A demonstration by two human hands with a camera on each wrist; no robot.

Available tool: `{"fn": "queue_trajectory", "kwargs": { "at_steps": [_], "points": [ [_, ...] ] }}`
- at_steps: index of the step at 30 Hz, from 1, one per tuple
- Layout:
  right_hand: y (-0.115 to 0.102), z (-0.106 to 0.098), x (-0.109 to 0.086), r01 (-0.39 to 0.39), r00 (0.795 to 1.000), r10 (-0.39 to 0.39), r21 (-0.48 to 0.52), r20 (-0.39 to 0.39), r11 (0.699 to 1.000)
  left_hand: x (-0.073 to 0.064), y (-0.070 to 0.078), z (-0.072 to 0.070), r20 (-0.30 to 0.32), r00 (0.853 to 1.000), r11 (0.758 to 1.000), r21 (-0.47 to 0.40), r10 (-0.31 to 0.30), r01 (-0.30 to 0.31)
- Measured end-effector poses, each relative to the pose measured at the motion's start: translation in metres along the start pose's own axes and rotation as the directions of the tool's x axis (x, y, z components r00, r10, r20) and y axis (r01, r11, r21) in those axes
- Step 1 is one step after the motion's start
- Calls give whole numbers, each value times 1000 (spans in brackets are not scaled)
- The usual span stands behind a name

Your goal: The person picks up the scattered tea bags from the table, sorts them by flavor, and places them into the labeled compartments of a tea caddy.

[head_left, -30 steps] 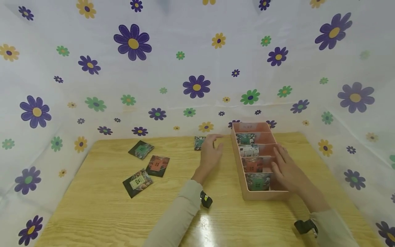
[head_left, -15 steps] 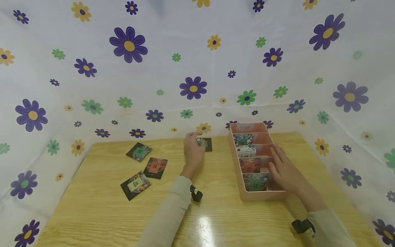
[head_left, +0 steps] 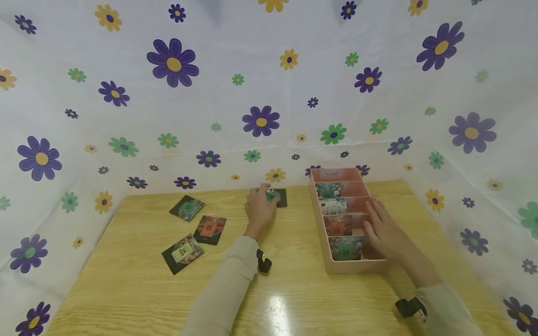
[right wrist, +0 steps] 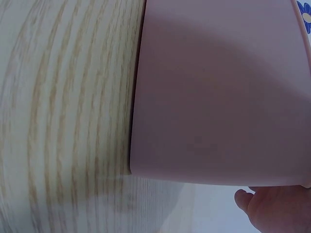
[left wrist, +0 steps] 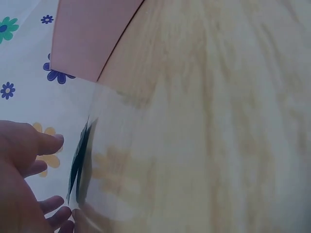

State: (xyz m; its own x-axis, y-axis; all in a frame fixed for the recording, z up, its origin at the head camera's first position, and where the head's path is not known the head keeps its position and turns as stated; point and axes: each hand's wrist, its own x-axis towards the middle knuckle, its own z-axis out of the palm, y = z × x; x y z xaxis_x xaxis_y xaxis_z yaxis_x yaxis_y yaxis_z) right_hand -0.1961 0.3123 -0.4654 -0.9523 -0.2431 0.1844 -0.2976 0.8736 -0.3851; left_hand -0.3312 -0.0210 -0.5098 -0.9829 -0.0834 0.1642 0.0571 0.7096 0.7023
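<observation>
Head view: left hand [head_left: 259,205] is at a packet [head_left: 282,198], grip apart; right hand [head_left: 387,234] (also unclenched) rests on the box [head_left: 356,267], seemingly steadying it.

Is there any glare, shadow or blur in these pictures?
Head view: a white glare streak on the yellowish wooden table, and lettering on the nearest dark rectangular packet too soft to read. Left wrist view: dim, wood grain smeared, and apparently a yellow printed flower mirrored faintly in the table. Right wrist view: a soft shadow across the pink rectangular box.
</observation>
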Motion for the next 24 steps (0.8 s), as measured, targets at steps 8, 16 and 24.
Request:
{"fn": "queue_trajectory", "kwargs": {
  "at_steps": [8, 16, 24],
  "points": [
    [-3, 4, -2, -1, 1000, 1, 5, -8, 1000, -3, -8, 3, 10, 999, 998, 47, 31, -32],
    [-1, 4, 2, -1, 1000, 1, -8, -14, 1000, -1, -4, -5, 28, 999, 1000, -13, 14, -13],
    [1, 1, 0, -30, 999, 30, -8, 15, 1000, 3, -7, -7, 40, 999, 990, -142, 29, -24]
  ]
}}
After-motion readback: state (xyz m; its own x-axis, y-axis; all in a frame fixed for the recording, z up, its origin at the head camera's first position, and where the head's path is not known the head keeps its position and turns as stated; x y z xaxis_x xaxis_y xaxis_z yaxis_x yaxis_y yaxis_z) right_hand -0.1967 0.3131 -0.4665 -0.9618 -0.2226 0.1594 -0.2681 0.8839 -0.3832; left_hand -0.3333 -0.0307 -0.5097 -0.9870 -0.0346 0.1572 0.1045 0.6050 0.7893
